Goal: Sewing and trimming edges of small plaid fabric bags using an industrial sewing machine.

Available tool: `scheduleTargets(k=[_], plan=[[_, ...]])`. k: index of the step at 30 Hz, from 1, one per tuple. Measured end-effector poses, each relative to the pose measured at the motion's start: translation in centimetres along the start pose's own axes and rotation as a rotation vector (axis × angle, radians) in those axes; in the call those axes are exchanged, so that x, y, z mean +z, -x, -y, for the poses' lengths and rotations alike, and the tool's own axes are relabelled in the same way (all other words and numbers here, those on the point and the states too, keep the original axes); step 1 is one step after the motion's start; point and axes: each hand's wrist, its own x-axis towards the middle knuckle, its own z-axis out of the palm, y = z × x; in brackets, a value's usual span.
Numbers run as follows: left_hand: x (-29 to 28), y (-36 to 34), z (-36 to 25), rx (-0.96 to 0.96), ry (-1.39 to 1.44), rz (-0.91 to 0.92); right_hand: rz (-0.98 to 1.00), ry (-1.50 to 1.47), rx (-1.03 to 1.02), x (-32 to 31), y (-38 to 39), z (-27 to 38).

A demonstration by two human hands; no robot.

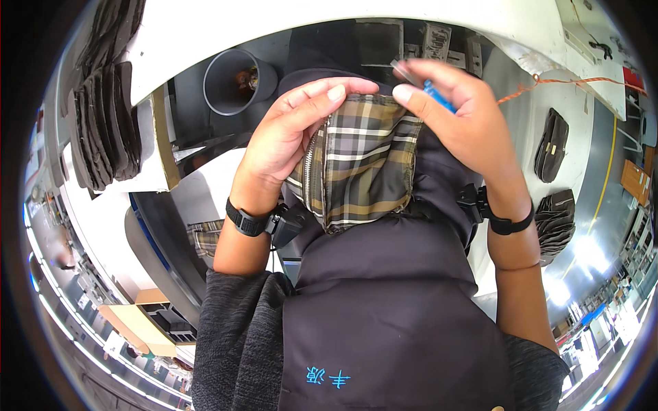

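One plaid cloth pouch [370,171], metal-zipped, on dark-clad lap [442,175], upper edge pinched in left hand [291,120]; blue tool [439,97] grasped in right hand [462,113]. Beyond: round grey bin [269,74], white tabletop [205,44], twisted orange cord [582,81], layered dark fabric stack [103,130].

Dark apron [397,335], blue marking [336,379], grey heathered sleeves [236,342], 2 black wristbands [245,221]

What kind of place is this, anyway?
Probably a sewing workshop or small factory: the person's hands are at a plaid pouch with a zip, stacked dark pieces lie to the left, and a yellow line marks the floor.
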Motion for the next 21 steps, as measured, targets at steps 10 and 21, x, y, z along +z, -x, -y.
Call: scheduleTargets(k=[10, 21], plan=[[-1.1, 3.4, 0.2, -0.255, 0.024, -0.162, 0.228, -0.103, 0.059, 0.7, 0.6, 0.2], [2.4, 4.0, 0.1, 0.087, 0.171, 0.025, 0.116, -0.27, -0.104, -3.0, 0.0, 3.9]])
